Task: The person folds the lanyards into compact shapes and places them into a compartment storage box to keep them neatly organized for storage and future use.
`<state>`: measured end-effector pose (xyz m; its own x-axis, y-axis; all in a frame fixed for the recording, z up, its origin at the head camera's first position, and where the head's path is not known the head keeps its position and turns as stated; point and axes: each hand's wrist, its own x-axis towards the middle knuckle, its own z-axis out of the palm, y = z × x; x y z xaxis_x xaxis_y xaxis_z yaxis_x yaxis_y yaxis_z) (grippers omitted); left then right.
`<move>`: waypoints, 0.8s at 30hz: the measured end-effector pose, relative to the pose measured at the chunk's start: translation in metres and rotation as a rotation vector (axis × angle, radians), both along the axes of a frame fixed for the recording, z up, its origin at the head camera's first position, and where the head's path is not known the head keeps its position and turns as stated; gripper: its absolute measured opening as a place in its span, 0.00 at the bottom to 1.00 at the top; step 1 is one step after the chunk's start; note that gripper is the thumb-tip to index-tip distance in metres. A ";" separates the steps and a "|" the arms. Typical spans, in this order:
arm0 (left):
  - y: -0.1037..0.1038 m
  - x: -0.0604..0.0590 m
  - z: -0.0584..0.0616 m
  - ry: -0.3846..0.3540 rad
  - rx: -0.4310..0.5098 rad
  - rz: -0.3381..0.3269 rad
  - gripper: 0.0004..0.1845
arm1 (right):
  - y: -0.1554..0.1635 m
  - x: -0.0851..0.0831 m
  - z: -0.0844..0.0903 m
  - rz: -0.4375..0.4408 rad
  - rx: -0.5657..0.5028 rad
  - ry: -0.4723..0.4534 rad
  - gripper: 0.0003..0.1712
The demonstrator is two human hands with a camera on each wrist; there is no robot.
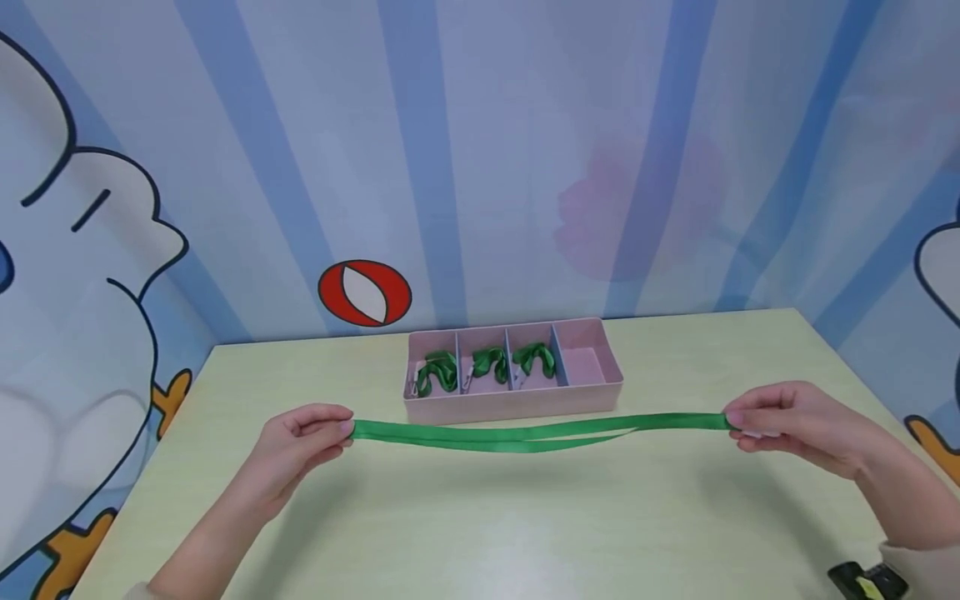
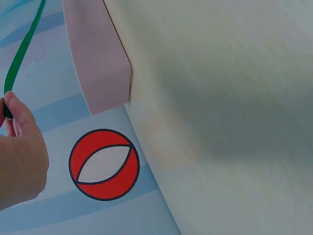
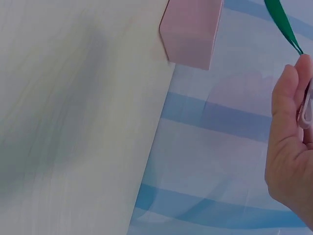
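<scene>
Between the two hands, above the near part of the pale table (image 1: 480, 517), hangs one green lanyard (image 1: 525, 435), doubled so that two bands run side by side. Left hand (image 1: 300, 442): fingers and thumb curled, pinching the folded loop end. Right hand (image 1: 795, 425): fingers curled round the other end, where the right wrist view shows a pale clip (image 3: 307, 105) tucked against the palm. Held so, I judge, to pull the strap out to its full length and take the twist from it; the bands sag a little and cross near the middle, so the pull is light.

Long axis: level, running straight from one set of fingertips to the other, crosswise to the person. Loop end points toward the left fingers, clip end toward the right. The strap does not touch the table, as far as I can tell.

Just beyond the strap, past the fingertips: one pink tray (image 1: 592, 392) of four compartments. Three hold a coiled green lanyard each (image 1: 438, 372) (image 1: 487, 363) (image 1: 534, 359); the fourth, on the right-hand side, holds none.

Behind the right wrist, at the table's near edge: a small black and yellow object (image 1: 866, 579), kind not clear.

Farthest off: a blue-striped wall with a red and white ball (image 1: 365, 293) painted on it.
</scene>
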<state>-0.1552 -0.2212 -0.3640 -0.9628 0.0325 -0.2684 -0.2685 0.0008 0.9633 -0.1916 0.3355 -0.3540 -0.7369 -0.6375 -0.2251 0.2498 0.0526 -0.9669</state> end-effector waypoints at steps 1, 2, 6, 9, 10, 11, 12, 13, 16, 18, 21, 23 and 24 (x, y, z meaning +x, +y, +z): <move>0.002 -0.001 0.001 0.001 0.004 -0.004 0.05 | -0.002 0.000 0.001 0.003 -0.005 -0.007 0.18; 0.004 -0.001 0.001 0.002 0.006 -0.010 0.06 | -0.003 -0.001 0.002 0.009 -0.016 -0.010 0.18; 0.014 -0.004 0.006 0.016 0.008 -0.032 0.07 | -0.011 -0.002 0.007 0.032 -0.062 -0.016 0.18; 0.021 -0.005 0.010 0.037 0.014 -0.049 0.06 | -0.018 -0.003 0.011 0.049 -0.088 -0.014 0.18; 0.023 -0.006 0.012 0.044 0.022 -0.054 0.06 | -0.021 -0.004 0.012 0.053 -0.092 -0.012 0.18; 0.025 -0.006 0.013 0.049 0.030 -0.060 0.05 | -0.023 -0.004 0.013 0.058 -0.096 -0.011 0.18; 0.027 -0.006 0.014 0.056 0.038 -0.068 0.04 | -0.025 -0.004 0.014 0.063 -0.097 -0.009 0.18; 0.029 -0.006 0.016 0.059 0.047 -0.074 0.04 | -0.027 -0.004 0.016 0.066 -0.094 -0.009 0.18; 0.036 -0.006 0.020 0.060 0.065 -0.087 0.05 | -0.033 -0.004 0.020 0.071 -0.084 -0.010 0.18; 0.042 -0.006 0.022 0.060 0.069 -0.098 0.07 | -0.037 -0.004 0.022 0.070 -0.078 -0.012 0.18; 0.052 -0.009 0.024 0.068 0.074 -0.115 0.08 | -0.043 -0.004 0.024 0.069 -0.077 -0.015 0.18; 0.058 -0.010 0.025 0.077 0.090 -0.131 0.08 | -0.047 -0.004 0.025 0.067 -0.080 -0.018 0.18; 0.061 -0.011 0.025 0.081 0.100 -0.138 0.07 | -0.049 -0.003 0.025 0.066 -0.084 -0.021 0.18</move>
